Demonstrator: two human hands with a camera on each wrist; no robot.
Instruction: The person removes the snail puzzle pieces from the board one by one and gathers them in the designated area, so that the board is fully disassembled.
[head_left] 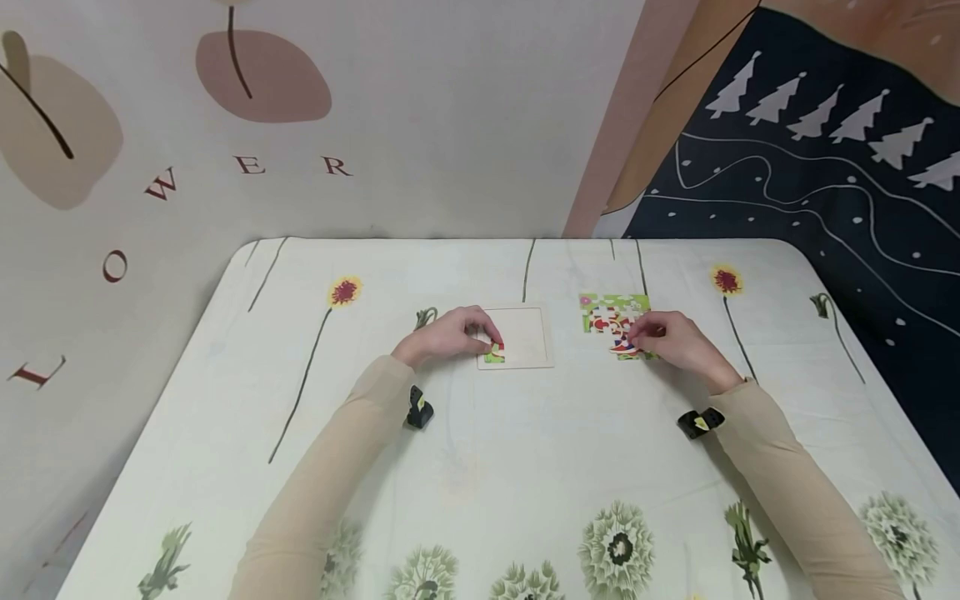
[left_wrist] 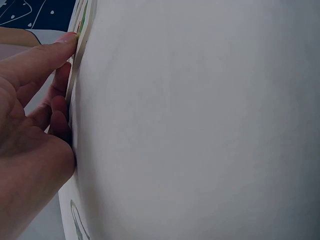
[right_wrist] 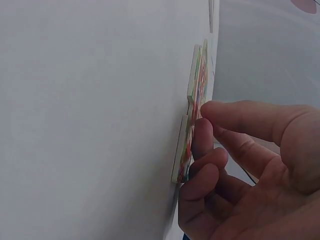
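A flat wooden puzzle tray (head_left: 525,337) with a thin raised rim lies at the middle of the table. In its lower left corner is a green and red puzzle piece (head_left: 495,355), which my left hand (head_left: 450,333) pinches with thumb and fingertips. The left wrist view shows this left hand (left_wrist: 37,85) at the tray's edge. Right of the tray lies a group of joined puzzle pieces (head_left: 615,304), its lower left part open. My right hand (head_left: 678,340) reaches over their right side, fingers curled. In the right wrist view, thumb and fingertips touch the pieces (right_wrist: 193,90); whether they grip one is hidden.
A white cloth (head_left: 480,467) printed with flowers covers the table. Behind it hangs a pale backdrop (head_left: 465,125) with letters, and a dark one (head_left: 817,192) with trees stands at the right. Each wrist carries a small black camera (head_left: 420,408).
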